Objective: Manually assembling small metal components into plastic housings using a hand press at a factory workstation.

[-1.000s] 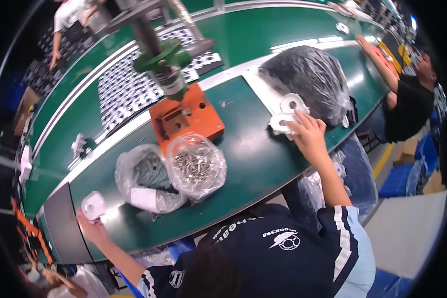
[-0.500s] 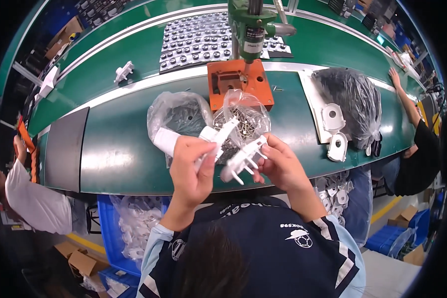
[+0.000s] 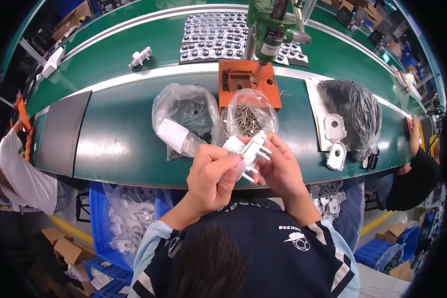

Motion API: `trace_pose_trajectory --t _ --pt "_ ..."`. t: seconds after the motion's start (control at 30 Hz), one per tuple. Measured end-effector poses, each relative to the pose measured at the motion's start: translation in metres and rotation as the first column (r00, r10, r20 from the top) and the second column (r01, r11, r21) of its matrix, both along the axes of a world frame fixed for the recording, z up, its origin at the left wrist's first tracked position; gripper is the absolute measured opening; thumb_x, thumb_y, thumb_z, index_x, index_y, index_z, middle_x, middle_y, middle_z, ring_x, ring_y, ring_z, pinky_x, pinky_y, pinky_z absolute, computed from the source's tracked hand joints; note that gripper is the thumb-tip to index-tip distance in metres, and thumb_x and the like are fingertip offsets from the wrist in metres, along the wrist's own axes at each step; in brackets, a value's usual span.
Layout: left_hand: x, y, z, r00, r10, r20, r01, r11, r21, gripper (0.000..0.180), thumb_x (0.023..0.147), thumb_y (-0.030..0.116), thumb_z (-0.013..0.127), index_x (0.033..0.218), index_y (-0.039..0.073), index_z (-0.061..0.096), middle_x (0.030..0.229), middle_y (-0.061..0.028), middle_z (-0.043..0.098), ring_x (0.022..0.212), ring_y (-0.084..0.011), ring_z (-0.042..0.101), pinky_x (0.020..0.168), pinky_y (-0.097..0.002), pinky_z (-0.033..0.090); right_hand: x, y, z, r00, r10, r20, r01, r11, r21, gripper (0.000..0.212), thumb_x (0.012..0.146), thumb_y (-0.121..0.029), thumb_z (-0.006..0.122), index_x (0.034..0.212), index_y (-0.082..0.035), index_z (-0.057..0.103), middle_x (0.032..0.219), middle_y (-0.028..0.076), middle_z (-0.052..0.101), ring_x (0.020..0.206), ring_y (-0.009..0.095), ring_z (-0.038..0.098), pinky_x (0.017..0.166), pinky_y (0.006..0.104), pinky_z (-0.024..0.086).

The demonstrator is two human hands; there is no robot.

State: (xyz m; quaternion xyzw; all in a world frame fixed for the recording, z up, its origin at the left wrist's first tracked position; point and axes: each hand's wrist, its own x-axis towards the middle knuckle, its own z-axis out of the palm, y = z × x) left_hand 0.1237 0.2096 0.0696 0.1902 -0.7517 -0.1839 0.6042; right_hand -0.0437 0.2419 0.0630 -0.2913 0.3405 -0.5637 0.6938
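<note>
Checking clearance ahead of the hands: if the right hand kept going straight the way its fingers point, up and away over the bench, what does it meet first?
Probably the clear bag of screws, right beyond the white plastic part that the right hand holds together with the left hand. The orange fixture lies behind the bag. Depth is unclear from this one view.

An orange jig (image 3: 248, 82) sits mid-bench. Just before it lies a screw bag (image 3: 248, 119); left, a clear bag (image 3: 184, 116); right, a dark bag (image 3: 355, 114); behind, a parts tray (image 3: 213, 37).
</note>
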Motion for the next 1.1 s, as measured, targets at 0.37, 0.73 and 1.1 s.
trace_pose_trajectory --t 0.37,0.73,1.1 --pt "-0.019 0.008 -0.027 0.837 -0.227 -0.498 0.396 0.879 0.267 0.052 0.074 0.002 0.07 0.116 -0.005 0.04 0.108 -0.0113 0.044 0.097 -0.0176 0.048 0.086 -0.031 0.04 0.011 -0.003 -0.011 0.962 -0.265 0.06 0.271 0.949 -0.163 0.016 0.094 -0.02 0.046 0.092 -0.005 0.044 0.073 0.008 0.057 0.044 0.014 0.052 0.037 0.022 0.041" --pt "0.005 0.008 -0.019 0.816 -0.191 -0.545 0.527 0.633 0.568 0.022 0.092 0.01 0.048 0.108 -0.002 0.04 0.098 -0.0121 0.056 0.078 -0.0118 0.057 0.064 -0.0254 0.048 0.02 0.004 -0.007 0.902 -0.117 -0.414 -0.029 0.943 -0.331 0.016 0.088 -0.012 0.055 0.098 -0.001 0.049 0.084 0.004 0.06 0.068 0.008 0.058 0.058 0.0212 0.044" --pt "0.051 -0.061 0.037 0.98 -0.016 0.199 -0.041 0.959 0.28 0.02 0.08 0.005 0.062 0.098 0.002 0.055 0.085 -0.0095 0.064 0.079 -0.0143 0.063 0.068 -0.0262 0.048 0.021 -0.037 0.026 0.55 -0.386 -0.741 -0.088 0.855 -0.511 0.025 0.082 -0.009 0.061 0.104 0.0 0.053 0.092 0.008 0.062 0.074 0.016 0.063 0.063 0.0285 0.046"
